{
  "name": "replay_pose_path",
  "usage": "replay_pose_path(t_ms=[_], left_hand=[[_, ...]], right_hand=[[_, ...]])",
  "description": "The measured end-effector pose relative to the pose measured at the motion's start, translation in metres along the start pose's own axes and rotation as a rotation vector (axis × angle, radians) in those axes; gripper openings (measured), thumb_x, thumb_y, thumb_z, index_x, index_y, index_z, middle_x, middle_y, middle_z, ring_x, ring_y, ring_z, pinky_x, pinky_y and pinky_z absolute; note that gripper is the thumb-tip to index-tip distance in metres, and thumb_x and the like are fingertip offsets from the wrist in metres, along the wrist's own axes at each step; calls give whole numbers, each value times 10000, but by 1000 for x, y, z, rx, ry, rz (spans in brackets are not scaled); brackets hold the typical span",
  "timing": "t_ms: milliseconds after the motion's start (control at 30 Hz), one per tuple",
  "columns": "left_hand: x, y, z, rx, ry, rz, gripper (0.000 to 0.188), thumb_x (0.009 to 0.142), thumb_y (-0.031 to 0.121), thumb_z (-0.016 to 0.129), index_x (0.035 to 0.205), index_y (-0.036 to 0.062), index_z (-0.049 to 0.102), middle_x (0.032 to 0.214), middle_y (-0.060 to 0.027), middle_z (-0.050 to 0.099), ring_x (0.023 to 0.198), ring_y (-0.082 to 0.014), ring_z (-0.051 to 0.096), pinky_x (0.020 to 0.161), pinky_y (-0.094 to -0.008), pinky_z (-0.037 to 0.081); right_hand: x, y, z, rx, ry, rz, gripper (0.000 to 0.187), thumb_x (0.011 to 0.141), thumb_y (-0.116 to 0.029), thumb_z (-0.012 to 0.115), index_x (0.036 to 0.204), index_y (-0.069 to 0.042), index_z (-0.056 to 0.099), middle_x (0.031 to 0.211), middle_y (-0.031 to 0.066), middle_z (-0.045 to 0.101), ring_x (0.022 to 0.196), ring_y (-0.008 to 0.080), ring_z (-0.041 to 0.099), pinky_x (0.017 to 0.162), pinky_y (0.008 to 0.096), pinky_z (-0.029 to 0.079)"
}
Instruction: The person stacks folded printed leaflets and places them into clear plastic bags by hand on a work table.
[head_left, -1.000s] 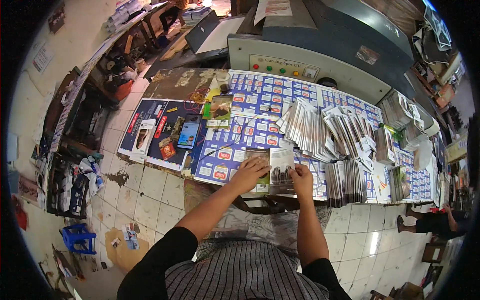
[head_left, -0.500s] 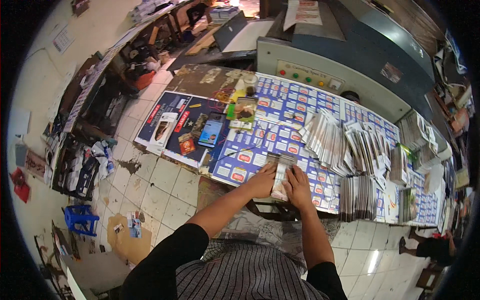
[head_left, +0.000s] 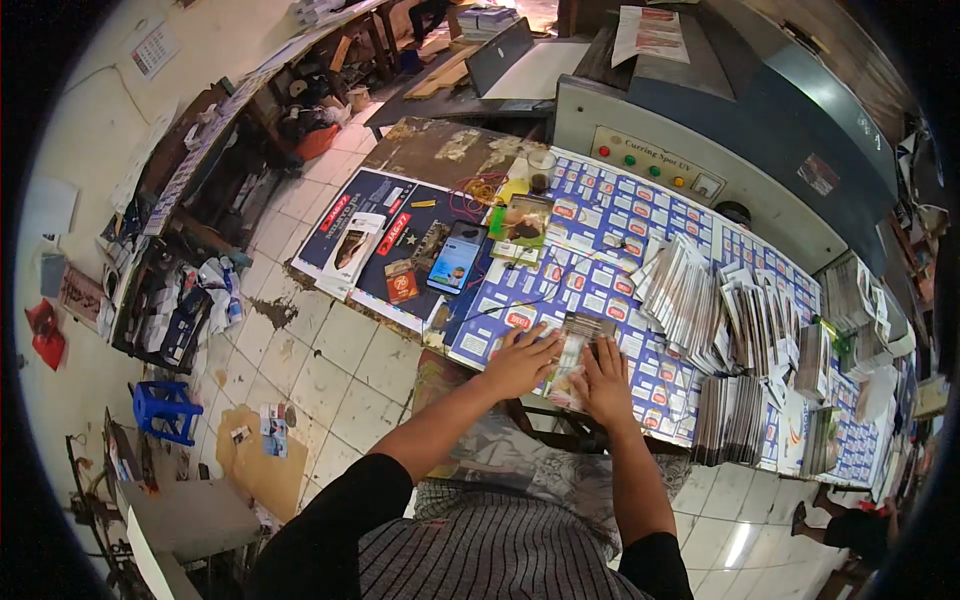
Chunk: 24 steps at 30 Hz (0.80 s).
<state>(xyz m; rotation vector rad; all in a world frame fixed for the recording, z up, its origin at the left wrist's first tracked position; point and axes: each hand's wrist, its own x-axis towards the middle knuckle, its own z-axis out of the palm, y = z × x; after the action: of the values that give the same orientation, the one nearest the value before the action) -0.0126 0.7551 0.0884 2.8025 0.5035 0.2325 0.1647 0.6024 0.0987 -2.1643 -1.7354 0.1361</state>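
Observation:
My left hand (head_left: 522, 363) lies flat at the left side of a narrow printed leaflet (head_left: 567, 372), fingers stretched out and apart. My right hand (head_left: 603, 386) rests flat along its right side, fingers pointing away from me. The leaflet lies near the table's front edge and is partly hidden by my hands. Beneath it, blue printed sheets (head_left: 500, 318) cover the table. Right of my hands, fanned piles of folded leaflets (head_left: 685, 300) spread across the sheets, and a tight row of folded leaflets (head_left: 727, 420) stands near the front edge.
Left of my hands lie a phone (head_left: 456, 260), an orange packet (head_left: 401, 282) and a green picture packet (head_left: 520, 222). A cup (head_left: 540, 170) stands behind them. A large grey machine (head_left: 640, 130) borders the table's far side. A blue stool (head_left: 167, 411) stands on the floor, left.
The whole view has shifted, so the table sits further right. My left hand's fingers are more spread over the leaflet's edge, and more of the leaflet's pale near part shows between my hands.

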Motion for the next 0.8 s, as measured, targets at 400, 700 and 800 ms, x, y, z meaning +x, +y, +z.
replay_pose_path(t_ms=[400,700,800], left_hand=[[1,-3,1,-1,76,40,461,1025,337,471,1431,120,502,1536,-50,435,1455,-256,321,1148,-524,244],[-1,0,-4,16,-20,-2,518,1045,352,431,1508,121,407,1580,-58,371,1480,-270,272,1165,-524,204],[3,4,-1,23,-51,-9,544,1027,376,472,1505,123,411,1600,-53,334,1490,-267,249,1170,-523,196]], right_hand=[[8,-3,4,-41,-16,6,648,938,-472,603,1465,-121,468,1595,169,291,1485,377,233,1183,570,195],[9,-2,-7,36,-6,22,627,951,-444,594,1444,-75,480,1574,211,315,1463,415,263,1171,566,221],[1,11,-8,215,95,68,621,968,-354,583,1463,-12,429,1567,272,293,1446,449,280,1175,506,242]])
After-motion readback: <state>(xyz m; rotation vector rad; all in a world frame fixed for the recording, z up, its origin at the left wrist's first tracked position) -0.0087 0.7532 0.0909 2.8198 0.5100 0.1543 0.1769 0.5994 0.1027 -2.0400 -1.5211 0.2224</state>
